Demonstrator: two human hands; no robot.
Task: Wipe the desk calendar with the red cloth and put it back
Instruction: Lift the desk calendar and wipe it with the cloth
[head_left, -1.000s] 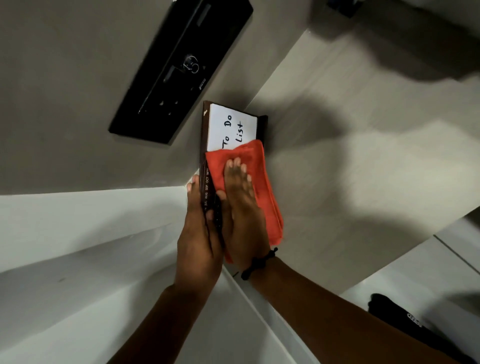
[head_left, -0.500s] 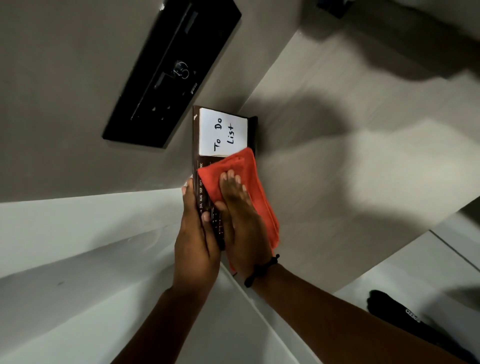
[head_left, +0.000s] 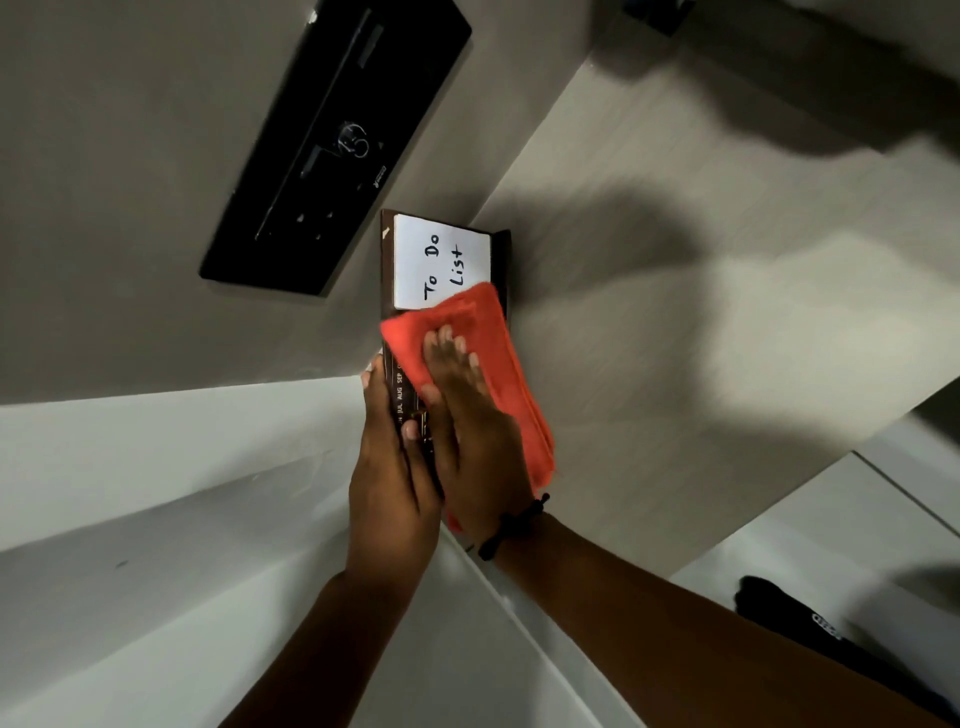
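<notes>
The dark brown desk calendar (head_left: 388, 270) stands near the middle of the head view, with a white "To Do List" pad (head_left: 441, 260) on its face and month names along its edge. My left hand (head_left: 389, 467) grips its near left edge. My right hand (head_left: 467, 426) lies flat on the folded red cloth (head_left: 467, 332) and presses it against the calendar's face, just below the pad. The cloth hides the lower part of the calendar. A black band circles my right wrist.
A black panel (head_left: 337, 140) with a socket is set in the grey wall at upper left. The beige desk surface (head_left: 701, 312) spreads to the right. White surfaces (head_left: 130, 493) lie below. A black object (head_left: 789, 618) sits at lower right.
My right hand slid the red cloth toward me along the calendar's face and uncovered more of the "To Do List" pad, then pushed back up a little. My left hand kept its grip.
</notes>
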